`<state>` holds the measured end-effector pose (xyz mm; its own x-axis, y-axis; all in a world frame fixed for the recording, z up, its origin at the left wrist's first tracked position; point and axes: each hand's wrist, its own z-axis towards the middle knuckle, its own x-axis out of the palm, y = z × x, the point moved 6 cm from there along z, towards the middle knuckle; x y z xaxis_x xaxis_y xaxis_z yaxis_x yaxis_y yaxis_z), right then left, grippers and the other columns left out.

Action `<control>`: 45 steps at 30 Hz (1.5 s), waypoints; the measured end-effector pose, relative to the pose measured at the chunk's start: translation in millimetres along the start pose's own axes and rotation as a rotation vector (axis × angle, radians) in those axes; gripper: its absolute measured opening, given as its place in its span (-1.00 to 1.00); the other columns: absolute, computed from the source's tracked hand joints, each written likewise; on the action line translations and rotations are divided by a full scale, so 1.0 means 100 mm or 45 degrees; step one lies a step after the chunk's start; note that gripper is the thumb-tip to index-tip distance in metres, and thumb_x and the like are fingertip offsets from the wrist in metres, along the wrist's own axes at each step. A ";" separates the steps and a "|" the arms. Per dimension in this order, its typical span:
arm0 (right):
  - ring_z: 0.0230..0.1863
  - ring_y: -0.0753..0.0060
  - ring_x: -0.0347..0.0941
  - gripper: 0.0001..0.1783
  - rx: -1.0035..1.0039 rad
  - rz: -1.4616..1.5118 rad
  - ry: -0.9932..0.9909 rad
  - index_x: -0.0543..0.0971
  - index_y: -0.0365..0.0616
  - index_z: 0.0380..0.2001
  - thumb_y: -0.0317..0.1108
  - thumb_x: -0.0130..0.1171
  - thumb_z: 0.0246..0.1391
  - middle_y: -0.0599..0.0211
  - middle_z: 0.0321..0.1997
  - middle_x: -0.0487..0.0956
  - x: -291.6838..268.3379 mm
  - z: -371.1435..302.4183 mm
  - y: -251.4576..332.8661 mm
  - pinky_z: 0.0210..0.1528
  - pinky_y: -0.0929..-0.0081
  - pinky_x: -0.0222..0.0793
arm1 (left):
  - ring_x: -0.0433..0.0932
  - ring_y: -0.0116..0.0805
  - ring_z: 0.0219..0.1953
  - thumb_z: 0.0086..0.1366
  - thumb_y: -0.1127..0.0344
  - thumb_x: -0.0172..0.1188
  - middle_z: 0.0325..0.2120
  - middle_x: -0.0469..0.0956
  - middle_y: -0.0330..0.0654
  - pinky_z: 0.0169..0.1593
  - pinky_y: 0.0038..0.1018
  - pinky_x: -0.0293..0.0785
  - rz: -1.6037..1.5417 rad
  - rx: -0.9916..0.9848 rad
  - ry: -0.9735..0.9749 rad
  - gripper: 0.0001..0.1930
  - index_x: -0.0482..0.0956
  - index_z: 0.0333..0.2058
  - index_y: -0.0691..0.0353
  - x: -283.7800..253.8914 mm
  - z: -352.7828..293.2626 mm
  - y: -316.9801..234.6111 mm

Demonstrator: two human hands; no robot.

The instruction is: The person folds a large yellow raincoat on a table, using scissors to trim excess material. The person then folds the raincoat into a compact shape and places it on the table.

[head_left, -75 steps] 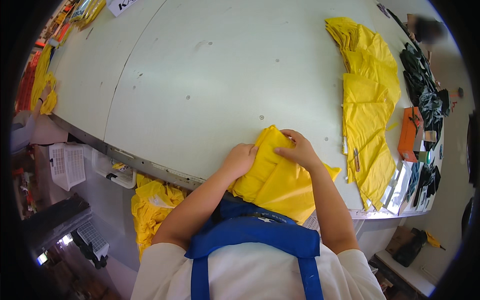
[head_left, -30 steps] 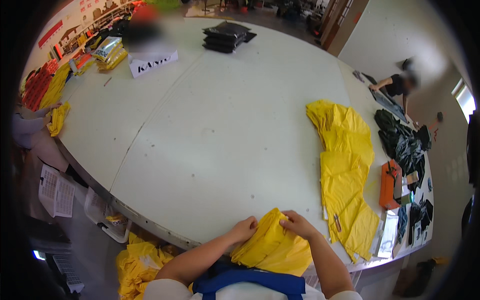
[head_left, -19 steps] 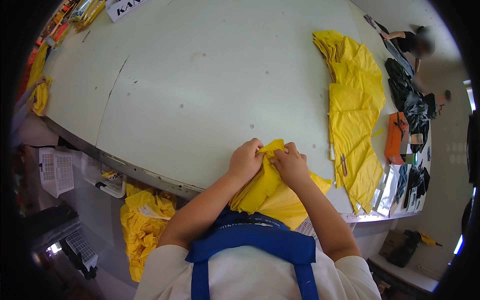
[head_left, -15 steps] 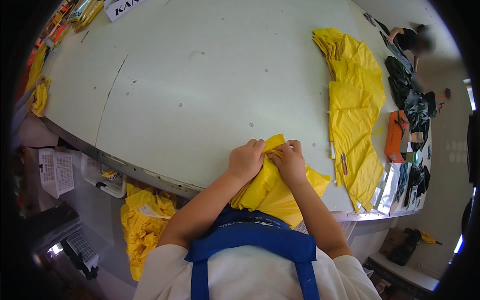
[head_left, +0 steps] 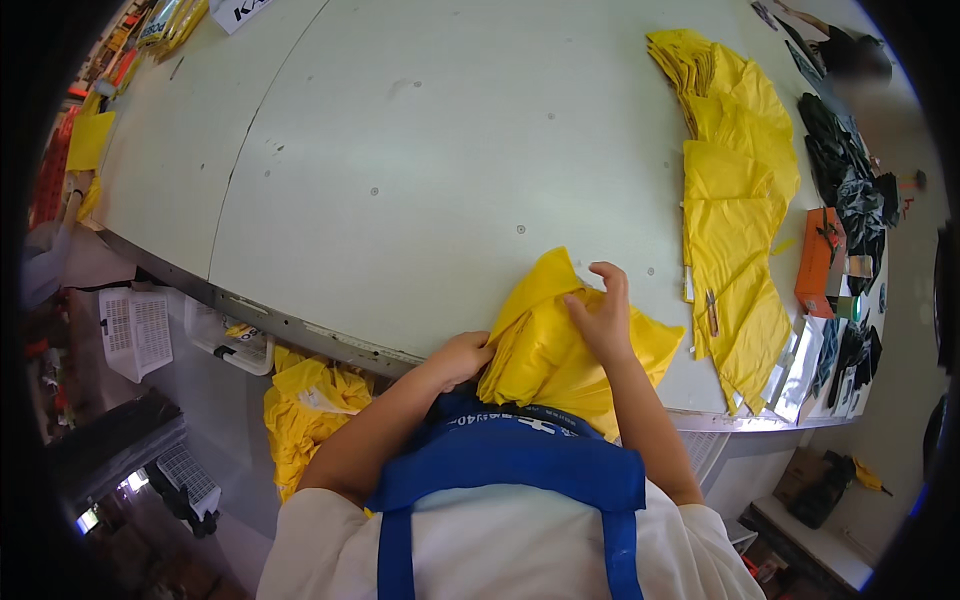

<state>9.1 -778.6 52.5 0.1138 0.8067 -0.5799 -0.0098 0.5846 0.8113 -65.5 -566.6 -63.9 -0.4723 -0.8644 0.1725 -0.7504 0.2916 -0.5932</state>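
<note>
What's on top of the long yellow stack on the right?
A small slim tool lies on the near part of the yellow stack; the tabletop directly beneath the stack is covered.

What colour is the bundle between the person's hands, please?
The bundle is yellow, best seen in the head view.

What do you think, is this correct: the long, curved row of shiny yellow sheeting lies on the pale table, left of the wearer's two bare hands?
The side is wrong. In the head view, the yellow sheeting lies on the pale table, right of the wearer's left hand and right hand.
</note>
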 end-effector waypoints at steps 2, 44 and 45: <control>0.12 -0.08 0.22 -0.45 -0.318 0.018 0.147 0.46 0.04 -0.06 -0.34 0.36 -0.23 0.10 0.07 0.33 -0.07 -0.42 0.30 0.17 0.04 0.14 | 0.49 -0.49 -0.32 0.37 0.30 -0.03 -0.25 0.53 -0.21 -0.32 -0.54 0.44 -0.354 0.075 0.020 -0.76 0.46 -0.08 0.28 0.11 -0.08 -0.13; 0.41 0.14 -0.02 -0.46 -0.318 -0.859 0.222 0.41 -0.18 0.10 -0.14 0.00 0.08 0.18 0.38 0.14 0.50 -0.44 -0.03 0.37 0.02 -0.21 | 0.53 0.05 -0.49 0.17 0.41 0.01 -0.51 0.54 0.04 -0.43 -0.14 0.46 0.999 1.106 -0.661 -0.91 0.36 -0.33 0.24 0.58 -0.09 -1.34; 0.41 0.14 -0.02 -0.48 -0.298 -0.815 0.249 0.42 -0.18 0.08 -0.15 -0.01 0.07 0.18 0.38 0.14 0.52 -0.41 -0.07 0.37 0.02 -0.22 | 0.52 0.06 -0.49 0.18 0.41 -0.01 -0.51 0.54 0.04 -0.44 -0.13 0.45 1.013 1.111 -0.627 -0.92 0.36 -0.34 0.24 0.63 0.00 -1.28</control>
<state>-25.9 -737.2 13.1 -0.0120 0.2867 -0.9580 -0.2161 0.9346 0.2824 0.8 -658.4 22.7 -0.2884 -0.6905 -0.6633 0.2983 0.5935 -0.7476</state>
